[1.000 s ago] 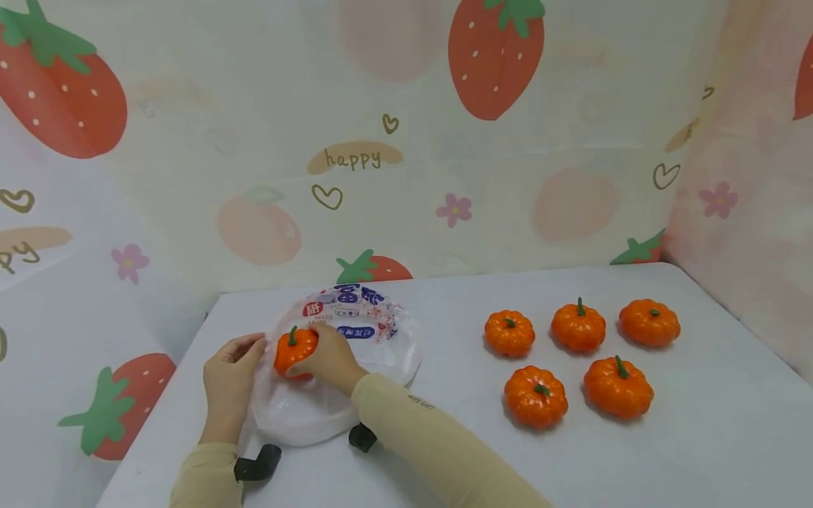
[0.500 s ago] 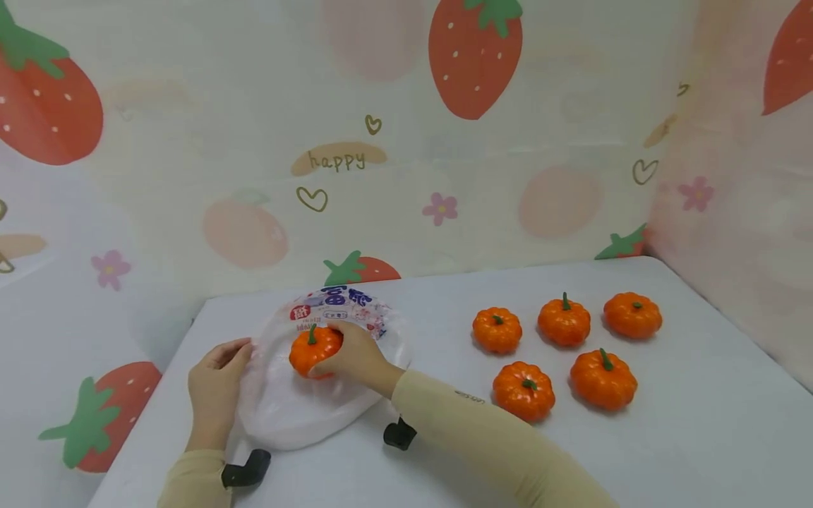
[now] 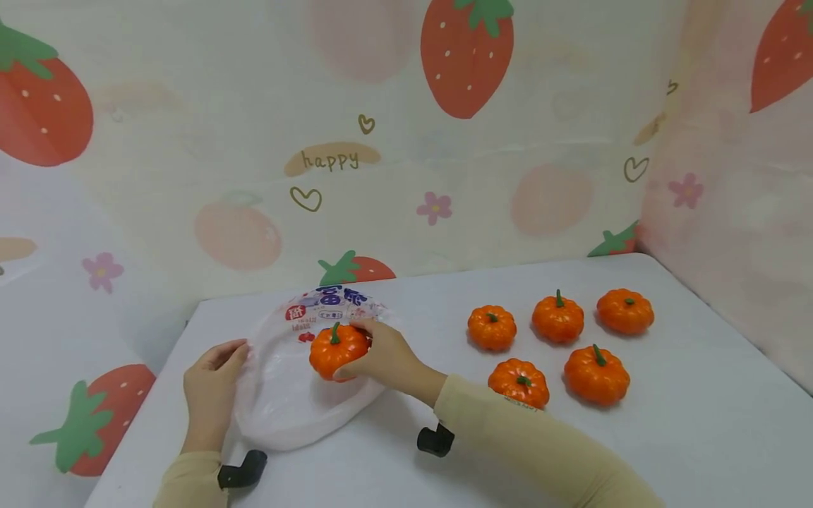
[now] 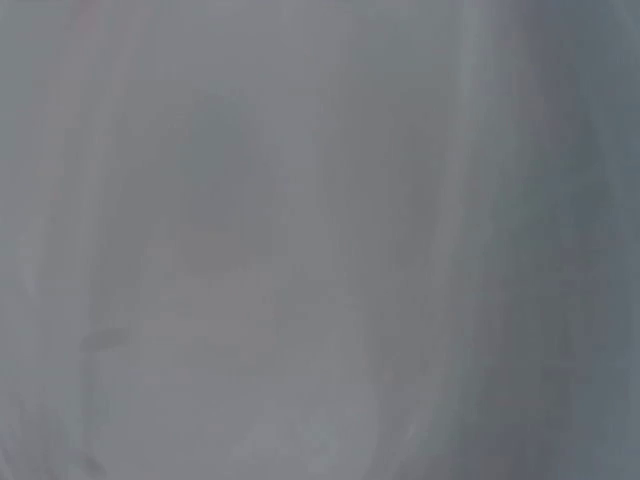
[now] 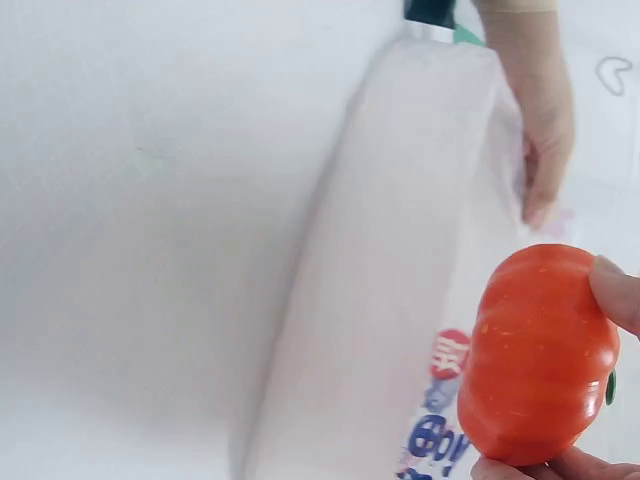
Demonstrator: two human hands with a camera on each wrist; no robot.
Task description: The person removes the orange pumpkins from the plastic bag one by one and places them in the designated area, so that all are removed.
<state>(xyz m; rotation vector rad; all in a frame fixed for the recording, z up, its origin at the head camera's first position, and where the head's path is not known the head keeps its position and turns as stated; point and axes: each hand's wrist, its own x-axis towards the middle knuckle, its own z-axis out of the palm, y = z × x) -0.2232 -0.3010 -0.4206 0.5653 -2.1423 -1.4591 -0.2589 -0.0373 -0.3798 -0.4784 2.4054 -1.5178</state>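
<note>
My right hand [image 3: 394, 363] grips a small orange pumpkin [image 3: 339, 353] with a green stem, thumb on one side and fingers on the other. In the head view the pumpkin overlaps the mouth of a white translucent plastic bag [image 3: 279, 430] printed in red and blue. My left hand [image 3: 211, 388] pinches the left rim of that bag between thumb and fingers. The right wrist view shows the pumpkin [image 5: 540, 350] close up, beside the bag's side wall [image 5: 390, 250], with the left hand [image 5: 545, 120] at the rim beyond. Pale blurred plastic fills the left wrist view.
Several more orange pumpkins stand in two loose rows on the right of the white table [image 3: 686, 423], among them a back one [image 3: 557, 319] and a front one [image 3: 597, 376]. My right sleeve [image 3: 540, 444] partly covers another pumpkin [image 3: 517, 383]. A strawberry-patterned backdrop [image 3: 470, 162] rises behind.
My right hand has moved to the right with the pumpkin, from the bag's left side toward its right rim. My left hand keeps its hold on the rim; the head view has shifted slightly.
</note>
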